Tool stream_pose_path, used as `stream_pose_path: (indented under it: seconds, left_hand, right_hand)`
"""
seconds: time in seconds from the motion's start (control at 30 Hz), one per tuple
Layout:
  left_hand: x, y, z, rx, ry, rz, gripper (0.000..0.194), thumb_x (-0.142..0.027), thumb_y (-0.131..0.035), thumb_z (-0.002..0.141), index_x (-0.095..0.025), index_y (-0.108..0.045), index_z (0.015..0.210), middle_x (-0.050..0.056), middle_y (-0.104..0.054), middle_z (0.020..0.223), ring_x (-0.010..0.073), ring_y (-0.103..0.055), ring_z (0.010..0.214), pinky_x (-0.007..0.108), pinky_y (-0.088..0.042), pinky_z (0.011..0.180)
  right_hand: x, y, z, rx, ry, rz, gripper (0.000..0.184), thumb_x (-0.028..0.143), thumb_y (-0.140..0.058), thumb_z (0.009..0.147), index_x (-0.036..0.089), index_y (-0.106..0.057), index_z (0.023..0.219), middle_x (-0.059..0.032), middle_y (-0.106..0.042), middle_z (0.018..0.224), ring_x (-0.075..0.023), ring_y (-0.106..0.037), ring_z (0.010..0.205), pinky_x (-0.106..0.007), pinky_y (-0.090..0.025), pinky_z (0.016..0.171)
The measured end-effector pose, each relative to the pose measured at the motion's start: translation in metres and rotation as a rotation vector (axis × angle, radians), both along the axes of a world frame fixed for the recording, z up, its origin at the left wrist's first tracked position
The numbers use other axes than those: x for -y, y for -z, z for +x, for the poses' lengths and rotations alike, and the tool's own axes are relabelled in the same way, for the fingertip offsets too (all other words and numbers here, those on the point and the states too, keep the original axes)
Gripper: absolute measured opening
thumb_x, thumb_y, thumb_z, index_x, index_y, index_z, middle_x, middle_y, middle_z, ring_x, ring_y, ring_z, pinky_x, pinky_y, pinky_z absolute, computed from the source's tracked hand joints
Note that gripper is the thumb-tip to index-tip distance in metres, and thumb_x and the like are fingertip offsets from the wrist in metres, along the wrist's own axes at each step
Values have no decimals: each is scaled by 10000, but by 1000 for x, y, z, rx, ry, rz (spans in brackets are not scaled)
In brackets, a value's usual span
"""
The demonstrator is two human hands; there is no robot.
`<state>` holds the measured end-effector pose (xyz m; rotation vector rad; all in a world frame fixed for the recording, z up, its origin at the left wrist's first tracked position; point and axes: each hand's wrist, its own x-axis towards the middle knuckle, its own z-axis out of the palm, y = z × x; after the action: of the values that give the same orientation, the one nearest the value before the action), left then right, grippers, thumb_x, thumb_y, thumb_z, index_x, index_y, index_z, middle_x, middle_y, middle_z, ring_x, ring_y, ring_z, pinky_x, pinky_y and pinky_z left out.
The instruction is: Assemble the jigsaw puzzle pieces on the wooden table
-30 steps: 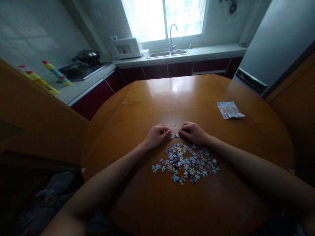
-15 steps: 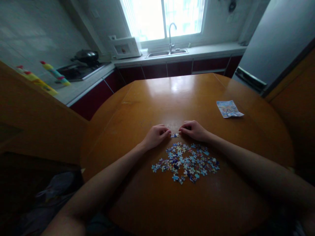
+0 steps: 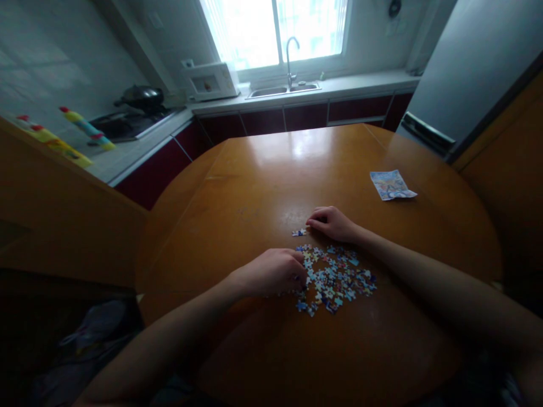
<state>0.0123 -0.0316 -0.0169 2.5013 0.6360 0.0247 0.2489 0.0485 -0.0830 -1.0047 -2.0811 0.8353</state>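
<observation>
A loose pile of small jigsaw puzzle pieces point(image 3: 335, 280), mostly light blue, white and dark purple, lies on the wooden table point(image 3: 237, 198). My left hand point(image 3: 275, 270) is over the pile's left side, fingers curled down among the pieces. Its fingertips are partly hidden, so what they grip cannot be made out. Beyond the pile lies a short strip of joined puzzle pieces point(image 3: 298, 232), white and dark blue. My right hand point(image 3: 333, 223) rests at the strip's right end, thumb and forefinger drawn together. Whether a piece is between them is too small to tell.
A creased picture sheet point(image 3: 391, 185) lies on the table at the right. Behind the table runs a counter with a sink point(image 3: 282, 90), a microwave point(image 3: 211, 82) and a wok point(image 3: 142, 97) on the stove. A fridge point(image 3: 453, 73) stands at the right.
My left hand has left the left end of the joined strip and come back toward me onto the pile. My right hand has stayed by the strip. The view has shifted slightly.
</observation>
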Motion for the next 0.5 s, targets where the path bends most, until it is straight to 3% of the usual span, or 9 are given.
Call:
stream_pose_path:
  seconds: [0.5]
  left_hand:
    - [-3,9,-1,-27,-55,48,148,-126,-673,851,-246,-758,850,-2,-708,926,147,-662,814,246,-465,723]
  right_hand:
    - [0,0,0,-3,-2,11,198,243,-628,906,158,-765,793,-51,-707,760,-150,-602,702,-288,-451,669]
